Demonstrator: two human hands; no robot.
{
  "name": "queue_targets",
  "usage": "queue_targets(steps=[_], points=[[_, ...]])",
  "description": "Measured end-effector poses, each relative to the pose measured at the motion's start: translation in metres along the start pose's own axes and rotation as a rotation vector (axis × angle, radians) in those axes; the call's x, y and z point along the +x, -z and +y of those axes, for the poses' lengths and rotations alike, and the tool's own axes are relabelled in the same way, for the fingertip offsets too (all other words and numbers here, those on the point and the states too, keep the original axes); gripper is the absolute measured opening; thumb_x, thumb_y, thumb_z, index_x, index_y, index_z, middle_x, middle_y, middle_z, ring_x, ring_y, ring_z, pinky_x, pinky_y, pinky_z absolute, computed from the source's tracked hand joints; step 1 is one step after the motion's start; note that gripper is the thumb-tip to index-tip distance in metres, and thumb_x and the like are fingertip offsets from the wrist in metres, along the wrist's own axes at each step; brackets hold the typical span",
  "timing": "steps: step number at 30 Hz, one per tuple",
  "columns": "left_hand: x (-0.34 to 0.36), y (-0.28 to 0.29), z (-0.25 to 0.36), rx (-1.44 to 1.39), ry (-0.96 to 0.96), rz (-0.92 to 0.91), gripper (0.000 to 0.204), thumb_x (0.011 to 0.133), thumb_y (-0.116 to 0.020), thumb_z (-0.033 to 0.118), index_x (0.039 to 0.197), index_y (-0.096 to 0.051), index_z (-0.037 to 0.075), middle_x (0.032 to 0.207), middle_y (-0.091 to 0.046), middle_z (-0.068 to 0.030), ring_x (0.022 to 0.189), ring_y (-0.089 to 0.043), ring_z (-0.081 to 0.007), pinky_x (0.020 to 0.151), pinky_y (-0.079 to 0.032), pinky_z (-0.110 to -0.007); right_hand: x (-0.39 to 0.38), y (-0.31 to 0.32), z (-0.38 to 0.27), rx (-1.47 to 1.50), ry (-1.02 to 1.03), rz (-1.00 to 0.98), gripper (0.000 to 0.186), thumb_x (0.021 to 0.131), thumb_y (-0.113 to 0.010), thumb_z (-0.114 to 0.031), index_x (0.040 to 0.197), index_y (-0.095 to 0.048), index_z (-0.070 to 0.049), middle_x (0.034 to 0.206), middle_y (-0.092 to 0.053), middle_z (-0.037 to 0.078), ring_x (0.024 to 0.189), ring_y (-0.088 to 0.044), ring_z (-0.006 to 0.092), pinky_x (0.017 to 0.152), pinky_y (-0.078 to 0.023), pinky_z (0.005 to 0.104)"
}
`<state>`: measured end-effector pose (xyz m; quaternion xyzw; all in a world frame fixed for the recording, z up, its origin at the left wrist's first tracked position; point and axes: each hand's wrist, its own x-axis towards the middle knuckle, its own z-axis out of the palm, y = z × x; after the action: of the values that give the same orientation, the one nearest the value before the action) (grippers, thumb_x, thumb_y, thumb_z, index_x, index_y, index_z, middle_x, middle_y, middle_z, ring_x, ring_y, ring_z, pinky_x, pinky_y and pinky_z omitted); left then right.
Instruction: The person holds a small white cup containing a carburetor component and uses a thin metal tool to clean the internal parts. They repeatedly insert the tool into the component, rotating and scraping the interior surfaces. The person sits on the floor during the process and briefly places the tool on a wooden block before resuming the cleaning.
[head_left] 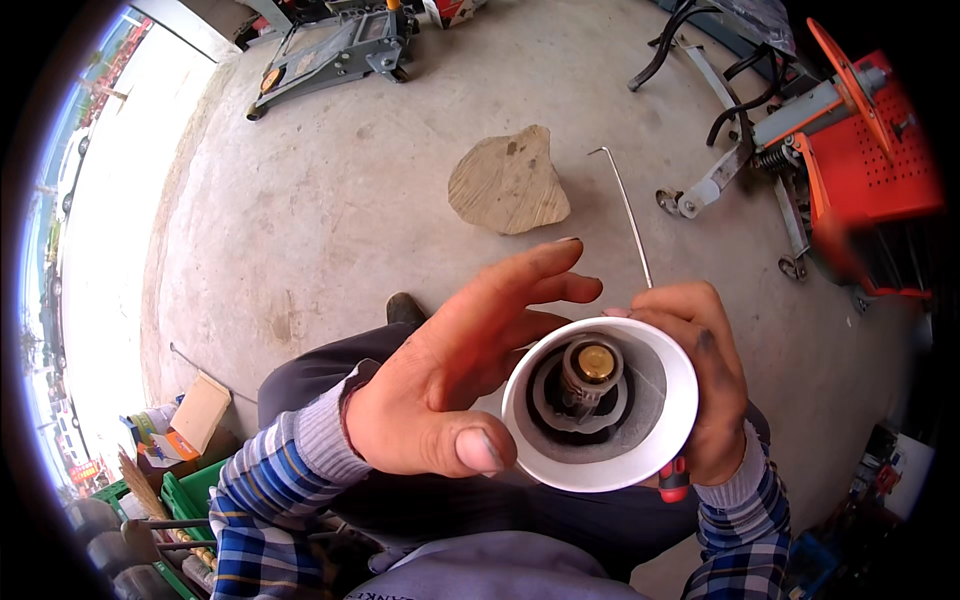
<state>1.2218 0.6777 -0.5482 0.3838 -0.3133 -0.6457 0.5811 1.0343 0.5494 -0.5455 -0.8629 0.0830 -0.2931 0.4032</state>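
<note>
My right hand (705, 375) is closed around the right side of a round, cup-like part with a wide white rim (680, 410). Inside its grey wall stands a clear tube-like piece with a brass-coloured round end (597, 363). The same hand also grips a hook tool: its thin metal shaft (628, 207) sticks out away from me with a bent tip, and its red and black handle end (674, 483) shows below the rim. On the left, my left hand (455, 375) is open, fingers spread, its thumb at the rim; whether it touches is unclear.
A wooden block (510, 182) lies on the concrete floor ahead. A grey floor jack (335, 55) stands at the far left, and orange-red wheeled equipment (870, 160) at the right. Near my left arm are a green crate (190, 495) and a cardboard box (198, 412).
</note>
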Motion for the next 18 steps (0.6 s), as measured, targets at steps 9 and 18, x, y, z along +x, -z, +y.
queue_targets(steps=[9,18], points=[[-0.008,0.006,0.009,-0.087,0.181,-0.027,0.11,0.083,-0.073,0.052,0.155,-0.009,-0.001,0.143,-0.041,-0.023,0.135,-0.042,-0.0304,0.113,-0.032,-0.041,-0.003,-0.004,0.008,0.011,0.039,-0.022,0.073,0.074,-0.084,-0.036,0.126,-0.056,0.008,0.114,-0.056,0.019,0.093,-0.061,0.026,0.078,-0.052,0.0326],[-0.012,0.014,0.002,-0.127,0.098,0.07,0.101,0.083,-0.072,0.035,0.155,-0.01,0.0,0.14,-0.043,-0.0224,0.132,-0.044,-0.0302,0.111,-0.035,-0.041,-0.016,0.029,0.007,0.238,-0.056,0.172,0.051,0.085,-0.068,-0.015,0.128,-0.05,0.004,0.114,-0.05,0.019,0.086,-0.059,0.0191,0.071,-0.056,0.0321]])
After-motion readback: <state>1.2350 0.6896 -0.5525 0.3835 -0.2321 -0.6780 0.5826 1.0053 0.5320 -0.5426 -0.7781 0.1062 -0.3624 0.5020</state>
